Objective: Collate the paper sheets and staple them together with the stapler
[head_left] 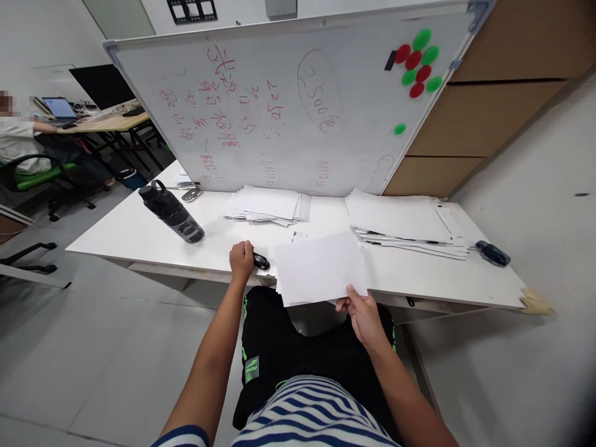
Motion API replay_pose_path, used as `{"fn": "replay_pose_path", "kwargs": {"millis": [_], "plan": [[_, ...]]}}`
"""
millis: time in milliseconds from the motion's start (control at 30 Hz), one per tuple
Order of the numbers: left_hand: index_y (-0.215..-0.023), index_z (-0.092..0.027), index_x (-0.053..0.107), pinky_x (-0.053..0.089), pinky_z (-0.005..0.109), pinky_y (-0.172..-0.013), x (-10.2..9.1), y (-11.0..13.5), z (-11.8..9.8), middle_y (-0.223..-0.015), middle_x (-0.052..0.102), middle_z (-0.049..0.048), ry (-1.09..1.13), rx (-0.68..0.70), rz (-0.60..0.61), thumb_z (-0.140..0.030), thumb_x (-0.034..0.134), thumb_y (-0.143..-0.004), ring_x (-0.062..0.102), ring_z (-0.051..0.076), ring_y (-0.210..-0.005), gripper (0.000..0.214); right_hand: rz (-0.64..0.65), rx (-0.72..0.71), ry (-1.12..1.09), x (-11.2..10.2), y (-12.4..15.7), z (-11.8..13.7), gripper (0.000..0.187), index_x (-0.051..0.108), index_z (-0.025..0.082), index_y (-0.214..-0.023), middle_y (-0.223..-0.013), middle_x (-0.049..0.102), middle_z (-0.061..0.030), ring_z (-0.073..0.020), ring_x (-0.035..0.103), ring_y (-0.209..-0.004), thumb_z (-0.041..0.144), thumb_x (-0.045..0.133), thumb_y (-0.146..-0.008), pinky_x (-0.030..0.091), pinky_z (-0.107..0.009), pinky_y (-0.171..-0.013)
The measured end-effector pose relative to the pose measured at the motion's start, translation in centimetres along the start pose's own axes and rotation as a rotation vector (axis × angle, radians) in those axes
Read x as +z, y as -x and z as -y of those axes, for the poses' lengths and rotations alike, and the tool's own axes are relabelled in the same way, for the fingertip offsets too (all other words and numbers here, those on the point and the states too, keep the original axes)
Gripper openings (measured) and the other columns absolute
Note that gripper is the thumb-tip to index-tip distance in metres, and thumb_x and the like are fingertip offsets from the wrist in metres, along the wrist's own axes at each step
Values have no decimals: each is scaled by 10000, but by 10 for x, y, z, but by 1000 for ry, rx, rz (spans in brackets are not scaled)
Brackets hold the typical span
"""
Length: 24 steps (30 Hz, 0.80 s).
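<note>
My left hand [241, 261] is closed over a small black stapler [261, 261] at the white table's [139, 239] front edge. My right hand [361, 310] pinches the near corner of a thin stack of white sheets [321, 267], which overhangs the table edge in front of me. Two larger paper piles lie behind: one in the middle [267, 205] and one to the right [405, 223].
A dark water bottle [171, 212] lies on its side at the left. A whiteboard [288, 99] with red writing and magnets leans at the table's back. A dark blue object [493, 253] sits far right. Another person [16, 133] sits at a far-left desk.
</note>
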<state>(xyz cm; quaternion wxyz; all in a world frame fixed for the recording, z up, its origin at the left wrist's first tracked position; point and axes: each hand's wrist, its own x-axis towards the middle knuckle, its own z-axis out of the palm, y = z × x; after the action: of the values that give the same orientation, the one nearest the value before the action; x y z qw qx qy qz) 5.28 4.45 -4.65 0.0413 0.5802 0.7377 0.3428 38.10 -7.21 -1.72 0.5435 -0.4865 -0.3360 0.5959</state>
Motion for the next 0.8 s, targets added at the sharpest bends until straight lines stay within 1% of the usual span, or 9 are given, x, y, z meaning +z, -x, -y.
{"fn": "replay_pose_path", "kwargs": {"millis": [100,200,333,400,500,600,700,767,800], "plan": [[-779,-259,556,418,350,-883,0,0,0,-859,664,64,-14,0,3,-368,225,-1003,572,225,-940,413,-13,-10,-2,3,-2,-9,362,578,183,-934,-526,617,8,-155,574,-508,529,644,-851,425,-277,-544],[-787,-256,570,415,348,-890,1,0,1,-868,667,67,-21,-9,11,-359,225,-1006,574,222,-943,422,-77,-36,46,4,-10,-9,490,562,154,-1100,-514,608,20,-160,573,-488,568,623,-845,432,-276,-529],[-762,-251,565,413,349,-858,4,-1,5,-826,662,64,10,21,-38,-345,265,-1006,574,223,-908,398,-155,-28,332,2,-14,-1,838,345,127,-1455,-610,662,18,-153,532,-428,649,571,-839,438,-292,-511],[-741,-245,551,411,346,-832,7,-1,7,-797,656,60,30,39,-62,-328,288,-1003,571,221,-877,380,-243,-52,528,-3,-7,-1,913,266,117,-1523,-638,674,5,-175,556,-475,660,552,-847,460,-320,-568],[-731,-239,541,406,342,-815,10,-1,10,-779,647,54,35,52,-86,-316,299,-1004,565,215,-852,373,-402,-125,728,-15,9,-11,830,382,98,-1489,-647,680,-34,-230,627,-626,649,506,-881,473,-354,-686],[-738,-237,544,401,341,-819,10,-1,11,-782,644,52,22,54,-86,-317,300,-1005,564,215,-858,370,-517,-215,773,-37,9,-21,729,467,119,-1441,-753,709,-75,-241,652,-708,608,498,-901,476,-352,-732],[-753,-233,560,397,350,-839,9,-1,8,-807,653,60,-13,20,-81,-324,296,-1004,567,222,-881,375,-751,-340,828,-70,-23,-20,629,529,95,-1382,-824,699,-112,-248,641,-734,523,458,-927,487,-380,-758],[-795,-223,586,394,367,-855,8,-1,6,-857,665,79,-59,-54,-110,-333,300,-1000,568,239,-924,368,-845,-445,931,-94,-56,-11,577,567,59,-1329,-980,688,-181,-289,639,-894,446,402,-934,480,-437,-854],[-824,-215,599,392,379,-864,8,-1,5,-888,670,92,-84,-102,-130,-340,305,-998,567,252,-954,364,-837,-490,1001,-104,-73,-6,558,589,51,-1298,-1081,666,-217,-318,615,-1014,419,395,-927,459,-470,-916]]}}
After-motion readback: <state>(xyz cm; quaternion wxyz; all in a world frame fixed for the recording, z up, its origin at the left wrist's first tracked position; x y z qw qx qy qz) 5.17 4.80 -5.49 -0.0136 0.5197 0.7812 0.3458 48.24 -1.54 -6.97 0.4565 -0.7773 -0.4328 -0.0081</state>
